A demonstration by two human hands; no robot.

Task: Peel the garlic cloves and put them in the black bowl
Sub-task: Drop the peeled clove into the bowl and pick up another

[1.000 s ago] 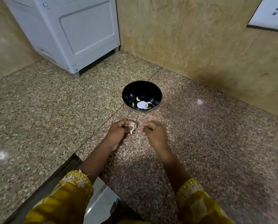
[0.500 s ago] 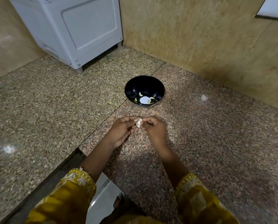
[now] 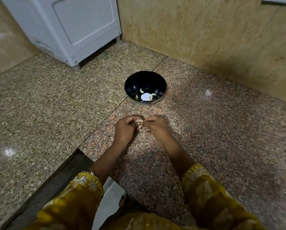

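A black bowl [image 3: 132, 84] stands on the speckled granite counter, a little beyond my hands. Several peeled garlic cloves [image 3: 141, 90] lie in its bottom around a bright white reflection. Between my hands is one garlic clove [image 3: 139, 122] with pale papery skin on it. My left hand [image 3: 124, 130] grips the clove from the left with curled fingers. My right hand [image 3: 156, 127] pinches the clove's skin from the right with thumb and forefinger. Most of the clove is hidden by my fingers.
A white appliance [image 3: 69, 29] stands at the back left on the counter [image 3: 39, 113]. A brown stone wall [image 3: 205, 34] runs behind and to the right. The counter edge and a dark gap [image 3: 55, 185] lie near my left sleeve.
One second ago my hands were apart, the left one holding the clove. They have come together, and my right hand now pinches the clove's skin. The camera has tilted slightly.
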